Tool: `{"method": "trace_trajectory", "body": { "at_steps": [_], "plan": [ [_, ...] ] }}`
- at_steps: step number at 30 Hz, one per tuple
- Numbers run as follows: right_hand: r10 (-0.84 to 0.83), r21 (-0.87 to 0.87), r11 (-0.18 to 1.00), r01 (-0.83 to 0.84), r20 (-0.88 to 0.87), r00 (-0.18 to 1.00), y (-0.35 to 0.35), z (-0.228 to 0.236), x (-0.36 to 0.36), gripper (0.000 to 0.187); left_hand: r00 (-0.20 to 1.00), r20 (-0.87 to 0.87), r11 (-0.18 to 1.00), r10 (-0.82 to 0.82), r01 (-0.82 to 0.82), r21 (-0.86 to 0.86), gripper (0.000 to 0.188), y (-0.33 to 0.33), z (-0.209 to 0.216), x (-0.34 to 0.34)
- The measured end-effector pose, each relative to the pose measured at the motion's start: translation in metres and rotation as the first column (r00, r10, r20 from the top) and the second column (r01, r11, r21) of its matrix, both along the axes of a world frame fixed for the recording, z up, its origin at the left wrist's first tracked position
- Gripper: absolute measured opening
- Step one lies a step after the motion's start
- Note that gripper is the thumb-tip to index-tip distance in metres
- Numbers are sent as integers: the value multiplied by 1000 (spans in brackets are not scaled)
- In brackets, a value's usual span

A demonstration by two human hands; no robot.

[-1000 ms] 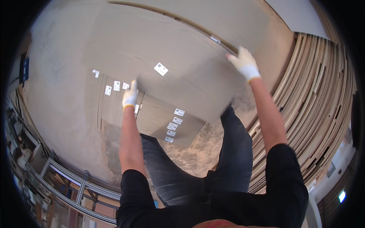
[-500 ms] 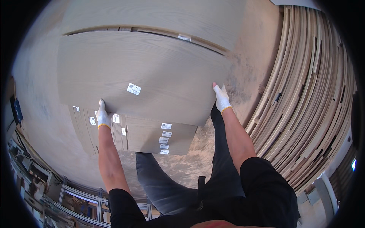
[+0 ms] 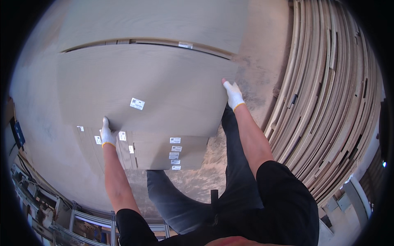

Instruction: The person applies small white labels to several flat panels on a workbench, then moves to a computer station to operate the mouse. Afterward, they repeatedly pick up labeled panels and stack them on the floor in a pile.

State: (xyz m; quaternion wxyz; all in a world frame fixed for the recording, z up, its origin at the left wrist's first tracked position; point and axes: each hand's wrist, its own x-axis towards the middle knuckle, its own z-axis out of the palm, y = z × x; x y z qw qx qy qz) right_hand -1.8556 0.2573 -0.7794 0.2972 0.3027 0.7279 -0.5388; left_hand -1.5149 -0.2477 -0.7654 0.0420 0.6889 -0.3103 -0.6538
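Observation:
A wide grey-brown wood-grain panel (image 3: 164, 86) with a white label (image 3: 137, 103) lies in front of me. My left hand (image 3: 108, 132), in a white knit glove with a yellow cuff, grips its near edge at the left, thumb on top. At the right edge my right hand (image 3: 234, 95), gloved the same way, holds the panel with its thumb over the face; the fingers underneath are hidden. Below the panel's near edge, narrower labelled boards (image 3: 188, 151) show, partly covered by it.
Another large panel (image 3: 156, 20) lies beyond, past a dark gap with board edges. To my right stands a long stack of boards (image 3: 312, 94). Metal framing (image 3: 92, 219) and equipment sit at the lower left. My legs are close to the near boards.
My view has turned slightly, so panels and board stack sit differently in the picture. Both hands keep hold of the panel, whose position over the boards looks nearly the same.

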Motion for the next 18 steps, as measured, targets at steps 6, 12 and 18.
{"method": "trace_trajectory", "body": {
  "at_steps": [6, 12, 18],
  "plan": [
    [96, -160, 982, -103, -49, 994, 8, -5, -5, 68, 994, 45, 995, 99, -100, 24, 65, -4, -5, 0],
    [27, -104, 994, -35, -76, 997, 1, -9, -9, 74, 989, 29, 989, 143, -142, -46, 73, 4, -6, -8],
    [17, -126, 992, -26, -72, 997, 1, -13, -14, 82, 990, 94, 989, 101, -89, -121, 69, 5, -6, -15]
  ]
}}
